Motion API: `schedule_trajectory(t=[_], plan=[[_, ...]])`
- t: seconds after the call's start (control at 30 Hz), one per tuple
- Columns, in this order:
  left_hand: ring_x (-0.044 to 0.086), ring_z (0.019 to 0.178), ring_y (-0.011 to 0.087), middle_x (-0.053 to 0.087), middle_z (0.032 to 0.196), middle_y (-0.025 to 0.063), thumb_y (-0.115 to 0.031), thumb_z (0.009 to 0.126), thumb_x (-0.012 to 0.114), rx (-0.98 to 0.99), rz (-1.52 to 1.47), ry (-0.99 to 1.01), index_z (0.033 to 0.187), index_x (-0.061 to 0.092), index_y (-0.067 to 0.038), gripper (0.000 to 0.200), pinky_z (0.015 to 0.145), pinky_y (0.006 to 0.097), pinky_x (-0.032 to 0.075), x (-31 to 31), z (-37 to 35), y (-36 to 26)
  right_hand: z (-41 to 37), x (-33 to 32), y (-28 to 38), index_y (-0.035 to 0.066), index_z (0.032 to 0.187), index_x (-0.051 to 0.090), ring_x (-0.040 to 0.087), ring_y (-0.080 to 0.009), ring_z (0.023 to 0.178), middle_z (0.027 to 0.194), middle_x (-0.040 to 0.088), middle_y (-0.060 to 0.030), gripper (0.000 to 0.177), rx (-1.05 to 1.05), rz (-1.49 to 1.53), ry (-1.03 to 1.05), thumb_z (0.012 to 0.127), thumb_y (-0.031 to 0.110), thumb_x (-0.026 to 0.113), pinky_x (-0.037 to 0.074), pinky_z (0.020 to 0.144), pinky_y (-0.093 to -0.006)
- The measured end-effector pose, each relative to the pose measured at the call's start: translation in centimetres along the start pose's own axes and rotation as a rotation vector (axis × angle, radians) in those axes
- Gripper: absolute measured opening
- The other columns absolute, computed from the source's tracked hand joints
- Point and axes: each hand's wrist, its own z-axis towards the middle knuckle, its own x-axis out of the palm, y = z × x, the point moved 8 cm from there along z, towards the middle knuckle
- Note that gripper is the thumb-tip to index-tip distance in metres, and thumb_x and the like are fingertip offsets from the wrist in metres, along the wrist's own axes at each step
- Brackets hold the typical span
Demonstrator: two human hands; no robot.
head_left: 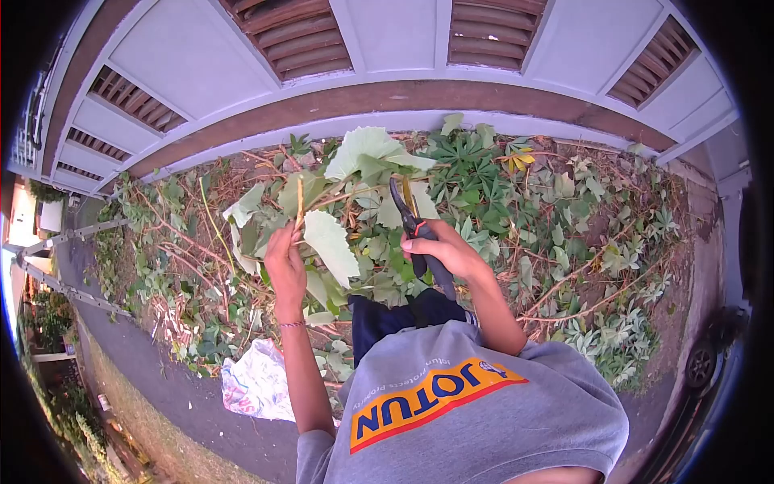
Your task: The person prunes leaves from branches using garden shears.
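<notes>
My left hand (285,256) is closed around a leafy branch (301,202) with broad pale-green leaves (331,247). The branch's brownish stem sticks up above my fingers, and thinner stalks spread off to the right. In my right hand (445,248) I grip a pair of pruning shears (434,270) by their dark handles. Their blades (401,198) point up and stand apart, close to the right end of the leaves. A large leaf (367,152) hangs above and between both hands.
Cut branches and leaves (556,266) cover the soil around me. Along the far side runs a pale wall (395,36) with slatted vents. A ladder (72,234) stands at left, a white patterned cloth or bag (258,379) lies on the pavement, and a dark vehicle (709,347) is at right.
</notes>
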Motion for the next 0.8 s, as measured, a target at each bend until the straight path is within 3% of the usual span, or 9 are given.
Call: schedule_trajectory(t=[0.1,0.27,0.43,0.6,0.7,0.8], plan=[[0.058,0.077,0.0334,0.059,0.086,0.0199,0.004,0.092,0.048,-0.024,-0.010,-0.090,0.111,0.062,0.004,0.024,0.074,0.0362,0.047,-1.7,-0.2,1.3,-0.7,1.5,-1.7,0.002,0.091,0.063,0.060,-0.0137,0.076,0.078,0.064,-0.0045,0.034,0.095,-0.108,0.134,0.084,0.036,0.065,0.044,0.072,-0.0278],[0.055,0.076,0.0300,0.056,0.084,0.0179,0.004,0.091,0.048,-0.127,-0.009,-0.124,0.111,0.062,0.005,0.024,0.071,0.0337,0.045,-2.0,-2.4,1.5,0.1,5.2,-2.3,0.000,0.096,0.061,0.060,-0.0157,0.081,0.085,0.064,-0.0077,0.034,0.057,0.041,0.215,0.085,0.033,0.064,0.045,0.077,-0.0289],[0.055,0.079,0.0309,0.056,0.085,0.0185,0.008,0.087,0.048,-0.118,-0.035,-0.040,0.110,0.061,0.007,0.027,0.076,0.0348,0.045,-1.2,-4.9,-0.1,0.5,6.3,-0.6,-0.001,0.102,0.060,0.062,-0.0161,0.085,0.088,0.065,-0.0082,0.037,-0.002,0.146,0.267,0.084,0.031,0.064,0.046,0.079,-0.0281],[0.057,0.084,0.0340,0.060,0.090,0.0206,0.007,0.087,0.049,-0.237,-0.087,0.033,0.112,0.061,0.007,0.028,0.079,0.0366,0.046,-2.3,-5.8,-1.6,1.0,5.8,-0.4,-0.003,0.106,0.059,0.062,-0.0163,0.086,0.091,0.065,-0.0097,0.039,0.048,0.112,0.250,0.084,0.027,0.066,0.047,0.080,-0.0287],[0.061,0.088,0.0348,0.064,0.095,0.0213,0.003,0.090,0.053,-0.233,-0.091,0.095,0.112,0.063,0.006,0.025,0.082,0.0365,0.047,-2.8,-6.4,-2.5,1.0,6.1,-0.6,-0.003,0.107,0.059,0.062,-0.0164,0.089,0.092,0.065,-0.0091,0.038,0.049,0.203,0.287,0.083,0.025,0.067,0.047,0.081,-0.0296],[0.064,0.088,0.0356,0.068,0.097,0.0213,-0.004,0.091,0.059,-0.300,-0.137,0.212,0.109,0.065,0.005,0.021,0.084,0.0370,0.048,-2.0,-7.1,-2.5,1.6,5.7,-1.8,-0.001,0.106,0.060,0.061,-0.0156,0.092,0.093,0.065,-0.0057,0.033,0.010,0.253,0.198,0.080,0.018,0.070,0.046,0.084,-0.0302]])
